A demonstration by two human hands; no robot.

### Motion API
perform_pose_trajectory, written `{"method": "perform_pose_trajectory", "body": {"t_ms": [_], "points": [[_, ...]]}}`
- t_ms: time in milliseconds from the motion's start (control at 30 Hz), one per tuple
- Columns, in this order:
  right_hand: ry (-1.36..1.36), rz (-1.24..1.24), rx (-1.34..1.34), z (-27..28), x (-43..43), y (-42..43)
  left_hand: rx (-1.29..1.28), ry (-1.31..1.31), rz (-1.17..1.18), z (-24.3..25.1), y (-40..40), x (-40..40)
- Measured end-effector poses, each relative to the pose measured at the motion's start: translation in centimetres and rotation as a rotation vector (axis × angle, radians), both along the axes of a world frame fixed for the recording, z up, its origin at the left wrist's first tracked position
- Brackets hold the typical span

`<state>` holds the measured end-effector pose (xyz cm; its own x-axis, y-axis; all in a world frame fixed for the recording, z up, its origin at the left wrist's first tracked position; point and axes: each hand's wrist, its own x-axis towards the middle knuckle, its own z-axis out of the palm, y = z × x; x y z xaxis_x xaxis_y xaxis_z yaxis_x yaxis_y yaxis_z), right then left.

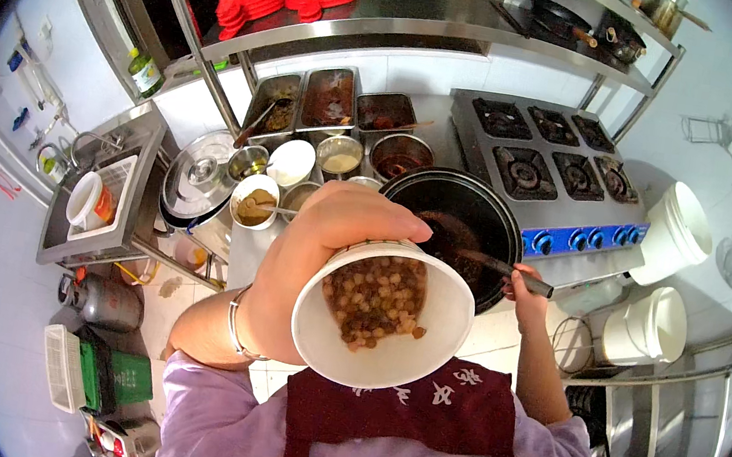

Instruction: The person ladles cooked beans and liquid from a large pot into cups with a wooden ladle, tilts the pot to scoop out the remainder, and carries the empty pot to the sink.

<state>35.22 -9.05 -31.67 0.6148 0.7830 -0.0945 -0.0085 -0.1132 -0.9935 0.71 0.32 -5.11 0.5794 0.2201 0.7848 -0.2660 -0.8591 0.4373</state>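
My left hand [339, 225], with a metal bracelet at the wrist, is wrapped around a white paper cup [445, 308] held close to the camera. The cup is tilted so that its mouth faces me. Inside lie small round brownish pieces in dark liquid [375, 292]; whether they are beans or pearls I cannot tell. My right hand [526, 291] grips the dark handle of a ladle [496, 265] that reaches into a large black pot [457, 179]. Dark brown contents show low in the pot. The cup and left hand hide part of its near side.
Steel trays of sauce [330, 95], a bowl of brown powder [253, 219] and a lidded pot [201, 172] stand left of the black pot. Right of it is a gas stove [548, 159]. White buckets [646, 326] stand at right, a sink [83, 240] at left.
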Motion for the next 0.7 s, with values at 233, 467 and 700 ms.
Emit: {"method": "perform_pose_trajectory", "body": {"t_ms": [233, 467, 700], "points": [[0.029, 0.021, 0.016, -0.06, 0.09, -0.14, -0.009, -0.035, -0.014, 0.09, -0.16, 0.44], [0.008, 0.028, 0.0, 0.01, 0.1, 0.01, 0.064, -0.053, 0.015, 0.38, -0.01, 0.35], [0.02, 0.019, -0.014, -0.1, 0.13, 0.2, 0.084, -0.06, 0.026, 0.45, 0.2, 0.45]]}}
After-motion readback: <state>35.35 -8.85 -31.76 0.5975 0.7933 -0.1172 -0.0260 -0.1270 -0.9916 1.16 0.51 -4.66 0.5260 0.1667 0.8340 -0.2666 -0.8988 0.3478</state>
